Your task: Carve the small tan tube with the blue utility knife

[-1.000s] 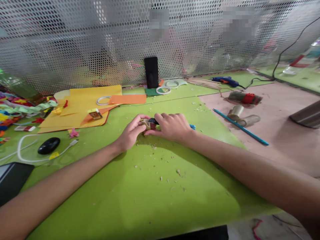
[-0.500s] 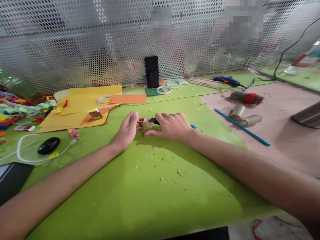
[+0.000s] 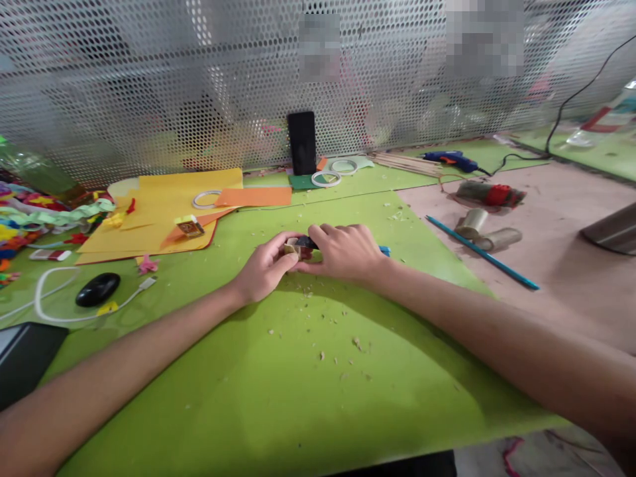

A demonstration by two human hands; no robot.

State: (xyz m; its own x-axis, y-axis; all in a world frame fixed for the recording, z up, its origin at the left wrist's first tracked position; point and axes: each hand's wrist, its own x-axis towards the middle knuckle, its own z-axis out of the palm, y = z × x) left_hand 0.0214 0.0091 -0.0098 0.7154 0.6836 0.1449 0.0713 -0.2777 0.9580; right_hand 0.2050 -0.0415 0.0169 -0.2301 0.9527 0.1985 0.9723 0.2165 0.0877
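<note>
Grip of left hand [image 3: 264, 268] pinches a tan piece [image 3: 291, 250]; right hand [image 3: 346, 253] is wrapped around a dark tool [image 3: 305, 242].

tan piece [image 3: 292, 245], black tool [image 3: 306, 242], green table [image 3: 278, 377]

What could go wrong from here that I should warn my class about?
The left hand grips the small tan piece close to the dark tool in the right hand; if that tool is sharp, which I cannot tell, a slip might nick the left hand.

Loose pale scraps on the green tabletop might get brushed off its near edge.
</note>
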